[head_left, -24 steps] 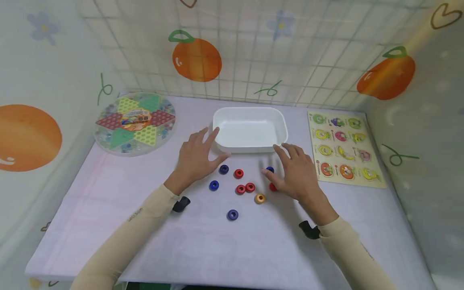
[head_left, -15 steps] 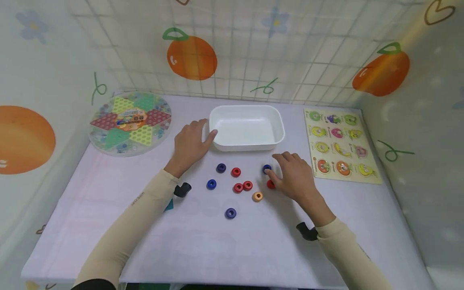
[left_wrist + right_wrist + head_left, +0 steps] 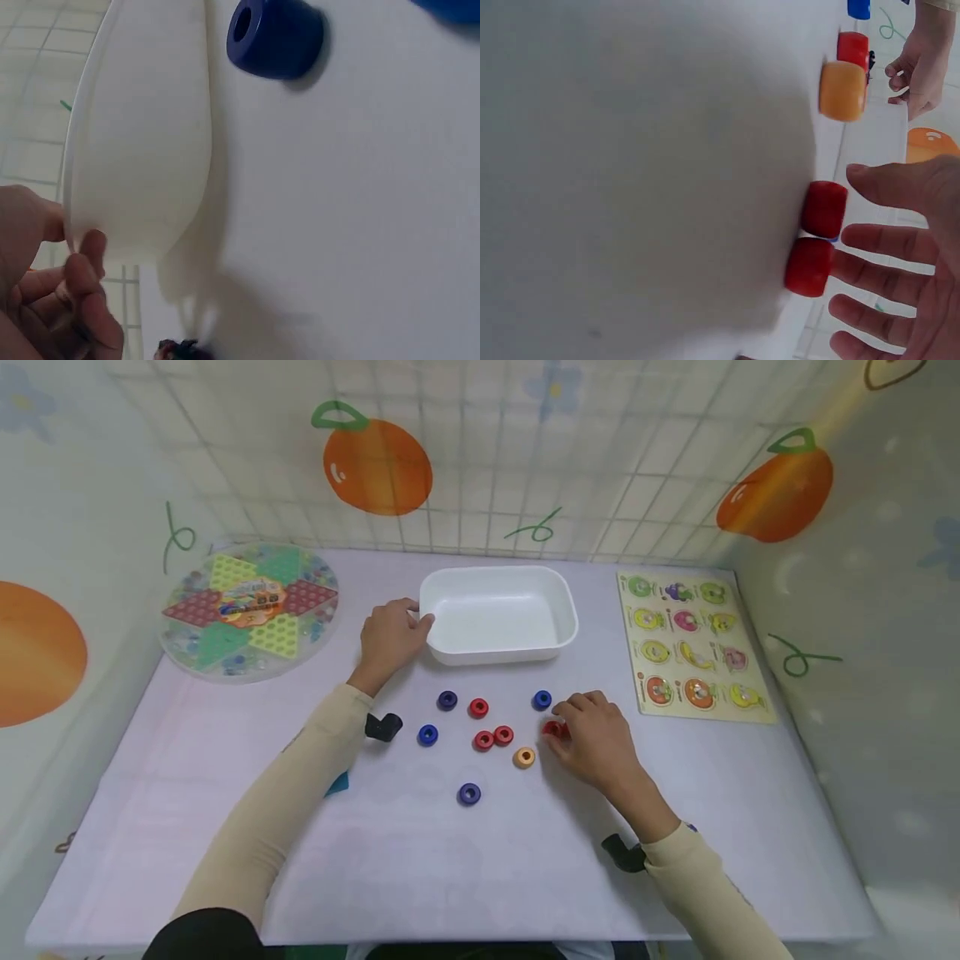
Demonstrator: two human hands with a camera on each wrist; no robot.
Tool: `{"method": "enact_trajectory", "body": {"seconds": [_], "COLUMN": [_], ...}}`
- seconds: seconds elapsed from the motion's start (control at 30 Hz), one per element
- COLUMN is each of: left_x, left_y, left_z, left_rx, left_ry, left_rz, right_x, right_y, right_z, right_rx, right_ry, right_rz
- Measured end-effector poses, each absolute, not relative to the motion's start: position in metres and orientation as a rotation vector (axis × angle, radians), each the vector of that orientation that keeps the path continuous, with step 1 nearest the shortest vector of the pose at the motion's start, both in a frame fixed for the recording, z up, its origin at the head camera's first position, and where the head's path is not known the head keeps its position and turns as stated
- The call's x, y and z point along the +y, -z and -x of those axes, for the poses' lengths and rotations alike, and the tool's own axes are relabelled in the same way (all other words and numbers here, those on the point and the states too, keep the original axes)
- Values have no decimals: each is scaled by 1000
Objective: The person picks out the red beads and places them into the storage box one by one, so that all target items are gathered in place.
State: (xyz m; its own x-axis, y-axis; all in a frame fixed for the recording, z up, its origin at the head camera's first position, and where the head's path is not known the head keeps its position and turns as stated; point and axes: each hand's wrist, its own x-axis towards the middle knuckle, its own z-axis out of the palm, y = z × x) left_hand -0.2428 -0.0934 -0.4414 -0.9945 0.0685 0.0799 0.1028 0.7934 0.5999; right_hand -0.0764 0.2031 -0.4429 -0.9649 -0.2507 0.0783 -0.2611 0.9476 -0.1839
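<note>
My left hand [image 3: 392,639] pinches the rim of a white rectangular tray [image 3: 495,657] at its left end; in the left wrist view, thumb and fingers [image 3: 88,259] meet over that rim. Nothing lies in the tray. In front of its right end, my right hand [image 3: 597,739] hovers low at two red beads [image 3: 552,728], one partly covered by the fingers. The right wrist view shows this thumb apart from spread fingers, with the red beads [image 3: 825,210] by the fingertips. A blue bead [image 3: 542,700] lies just beyond the right hand, and an orange bead [image 3: 524,757] to its left.
More red beads [image 3: 483,741] and blue or purple beads [image 3: 427,735] are scattered in the middle of the table [image 3: 375,877]. A round marble game board [image 3: 251,610] lies at the back left. A fruit picture board [image 3: 693,647] lies at the right.
My left hand has closed from spread fingers onto the tray's left rim. The right hand has come down and nearer, from beside the blue bead to the red beads. The head view has shifted.
</note>
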Motion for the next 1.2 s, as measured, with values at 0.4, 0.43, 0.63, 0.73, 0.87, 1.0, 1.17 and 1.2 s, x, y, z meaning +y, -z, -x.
{"method": "enact_trajectory", "body": {"seconds": [0.4,0.43,0.63,0.73,0.87,1.0,1.17,1.2], "left_x": [-88,-88,-88,-88,-88,-88,-88,-88], "left_y": [444,444,445,447,447,447,446,446], "left_z": [250,250,249,248,247,247,246,246], "left_rx": [-2851,-2851,-2852,-2862,-2877,-2888,-2901,-2902], "left_ry": [1151,1156,1145,1145,1149,1136,1138,1140], "left_rz": [60,60,75,72,69,50,24,23], "right_x": [207,207,207,206,204,203,199,199], "right_y": [453,453,455,454,449,437,417,413], "right_z": [77,77,77,76,78,87,109,115], "right_rx": [-3102,-3101,-3112,-3127,-3103,-3045,-3028,-3023], "right_ry": [-340,-339,-357,-363,-366,-405,-512,-525], "right_rz": [-345,-344,-328,-307,-312,-355,-366,-370]}}
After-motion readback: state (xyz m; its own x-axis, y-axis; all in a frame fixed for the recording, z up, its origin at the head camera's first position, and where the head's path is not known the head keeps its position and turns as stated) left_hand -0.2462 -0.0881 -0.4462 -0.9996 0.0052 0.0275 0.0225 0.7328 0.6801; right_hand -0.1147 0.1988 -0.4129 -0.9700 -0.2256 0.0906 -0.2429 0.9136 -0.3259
